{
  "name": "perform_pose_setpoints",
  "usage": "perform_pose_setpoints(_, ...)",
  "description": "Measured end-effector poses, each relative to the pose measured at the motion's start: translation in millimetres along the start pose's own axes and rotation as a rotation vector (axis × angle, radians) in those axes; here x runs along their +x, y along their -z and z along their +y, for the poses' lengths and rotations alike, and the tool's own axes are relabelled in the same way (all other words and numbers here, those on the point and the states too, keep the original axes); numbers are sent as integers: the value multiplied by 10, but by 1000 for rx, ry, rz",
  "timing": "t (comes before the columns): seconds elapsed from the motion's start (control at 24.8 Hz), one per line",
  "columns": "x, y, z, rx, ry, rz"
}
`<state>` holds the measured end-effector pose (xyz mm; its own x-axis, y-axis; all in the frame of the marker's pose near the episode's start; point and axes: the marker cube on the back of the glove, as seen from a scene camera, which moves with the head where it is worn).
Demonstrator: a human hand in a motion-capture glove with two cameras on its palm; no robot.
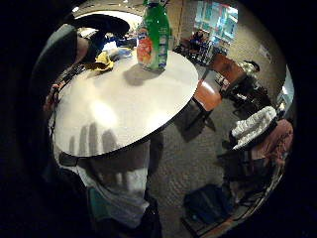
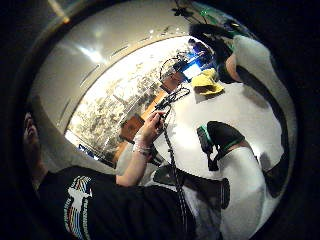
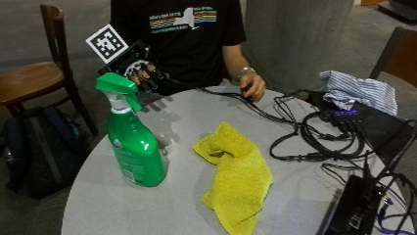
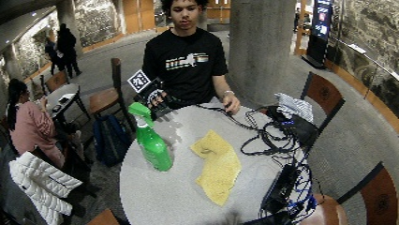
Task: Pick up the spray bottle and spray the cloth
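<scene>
Outside view: green spray bottle point(image 3: 133, 147) stands left of centre, yellow cloth point(image 3: 236, 176) lying beside it; gloved right hand point(image 3: 140, 71) hovers upper left, fingers spread, holding nothing. Little-finger palm view: bottle label unreadable

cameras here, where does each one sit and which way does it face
Little finger side palm view: on the gloved palm, looks across the table at the spray bottle; the person's shirt shows below the rim.
Thumb side palm view: same palm, faces the person's chest and bare hand.
Outside view: across the table, facing the person; shows the gloved right hand raised behind the bottle.
Wide outside view: higher and further back, takes in the whole table.
Shared: the yellow cloth shows in every view.
</scene>
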<state>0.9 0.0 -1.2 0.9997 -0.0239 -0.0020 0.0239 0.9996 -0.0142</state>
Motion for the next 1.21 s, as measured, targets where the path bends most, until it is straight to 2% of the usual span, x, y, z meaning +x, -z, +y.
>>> perform_pose_setpoints(0.77,69,105,91,-27,-51,-15)
perform_pose_setpoints(0.97,115,116,33,61,-172,-228)
perform_pose_setpoints(1.21,230,191,-34,239,-384,-669)
